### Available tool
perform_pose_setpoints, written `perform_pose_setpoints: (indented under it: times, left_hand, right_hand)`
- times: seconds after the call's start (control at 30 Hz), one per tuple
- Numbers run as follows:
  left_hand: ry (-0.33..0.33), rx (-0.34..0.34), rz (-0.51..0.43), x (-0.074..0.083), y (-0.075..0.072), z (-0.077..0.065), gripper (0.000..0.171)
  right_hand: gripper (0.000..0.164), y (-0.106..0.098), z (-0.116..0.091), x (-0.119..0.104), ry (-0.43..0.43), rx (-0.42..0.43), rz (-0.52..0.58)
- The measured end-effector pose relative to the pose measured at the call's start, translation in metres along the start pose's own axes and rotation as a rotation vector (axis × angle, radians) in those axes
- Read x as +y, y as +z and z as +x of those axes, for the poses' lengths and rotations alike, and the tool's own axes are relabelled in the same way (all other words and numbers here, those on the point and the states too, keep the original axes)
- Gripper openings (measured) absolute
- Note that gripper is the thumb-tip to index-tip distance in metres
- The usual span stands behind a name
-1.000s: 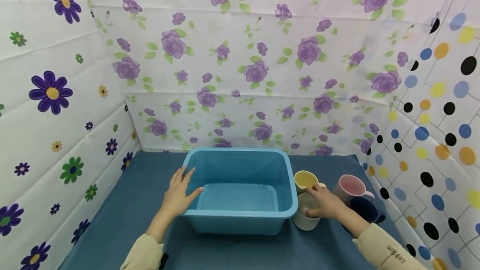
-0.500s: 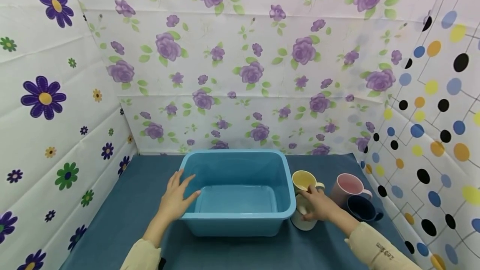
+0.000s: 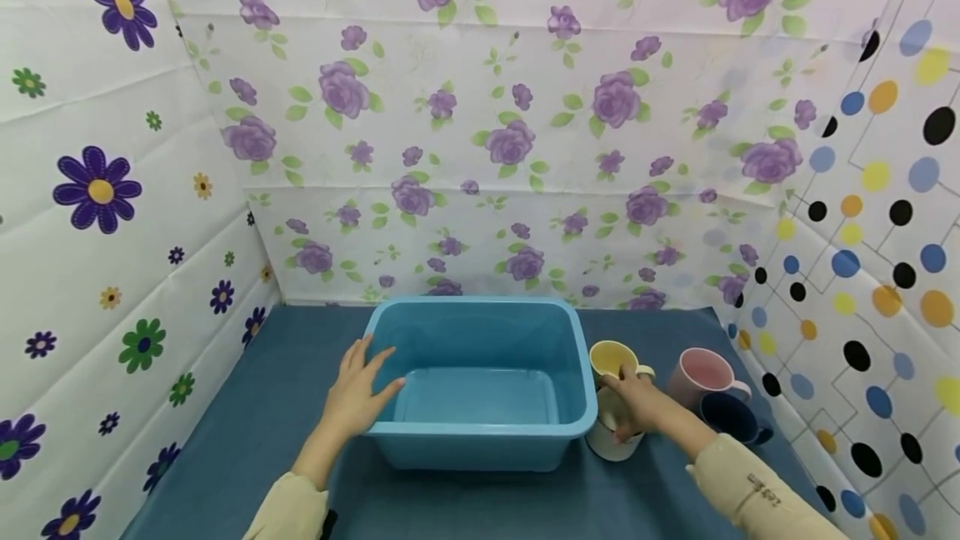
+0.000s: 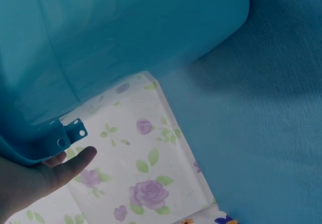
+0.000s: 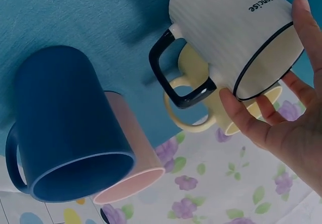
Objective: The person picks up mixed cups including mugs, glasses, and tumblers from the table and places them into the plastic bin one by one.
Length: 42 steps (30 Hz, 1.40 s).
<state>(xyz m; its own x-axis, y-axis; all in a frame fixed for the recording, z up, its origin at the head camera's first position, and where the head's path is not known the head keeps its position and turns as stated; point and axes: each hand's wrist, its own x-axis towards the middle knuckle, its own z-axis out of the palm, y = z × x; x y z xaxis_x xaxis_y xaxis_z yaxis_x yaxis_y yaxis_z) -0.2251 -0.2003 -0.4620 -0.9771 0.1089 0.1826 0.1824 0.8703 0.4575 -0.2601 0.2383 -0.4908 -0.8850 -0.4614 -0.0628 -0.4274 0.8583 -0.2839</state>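
Note:
A light blue plastic basin (image 3: pixel 480 446) stands in the middle of the table. At its left rim is my left hand (image 3: pixel 351 394), fingers spread and fairly straight. In the left wrist view, a finger reaches out past a corner of the basin beside a small tab with holes. To the right of the basin, my right hand (image 3: pixel 640 405) holds a white mug (image 5: pixel 221 38) by its mouth, fingers and thumb spread round the black rim. This mug has a black handle and the word "concise". Just behind it stands a yellow mug (image 3: pixel 609 357), partly hidden.
Further right, a pink mug (image 3: pixel 702 370) stands close to a dark blue mug (image 3: pixel 729 417), both near the dotted wall covering (image 3: pixel 843 340). A blue cloth (image 3: pixel 465 507) covers the table. Flowered sheets (image 3: pixel 480 215) close off the back and left.
My right hand has shifted slightly and its fingers have settled closer round the white mug's mouth. The left hand stays at the basin's rim. The head view swayed a little.

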Motion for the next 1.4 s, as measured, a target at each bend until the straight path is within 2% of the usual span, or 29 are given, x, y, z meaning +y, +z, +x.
perform_pose_setpoints:
  times: [0.3,0.47,0.67,0.9,1.2,1.4]
  left_hand:
    - [0.000,0.011,-0.009,0.001,0.001,0.000,0.056]
    - [0.001,0.009,-0.004,0.001,0.000,0.000,0.056]
    - [-0.010,-0.003,-0.006,0.001,0.002,-0.001,0.056]
    - [-0.012,0.003,-0.006,0.001,0.001,-0.001,0.056]
    - [-0.033,0.002,-0.008,0.002,0.000,0.000,0.056]
    - [-0.069,-0.001,-0.003,0.003,0.001,0.001,0.066]
  right_hand:
    - [0.083,0.004,-0.003,0.005,-0.053,0.031,0.027]
    - [0.086,0.006,-0.004,0.005,-0.099,0.020,0.044]
    - [0.086,0.009,-0.007,0.003,-0.111,0.048,-0.018]
    - [0.081,0.013,-0.009,0.003,-0.085,0.071,-0.082]
    - [0.076,0.018,-0.007,0.011,-0.121,0.100,-0.057]
    - [0.075,0.022,-0.009,0.017,-0.152,0.121,-0.052]
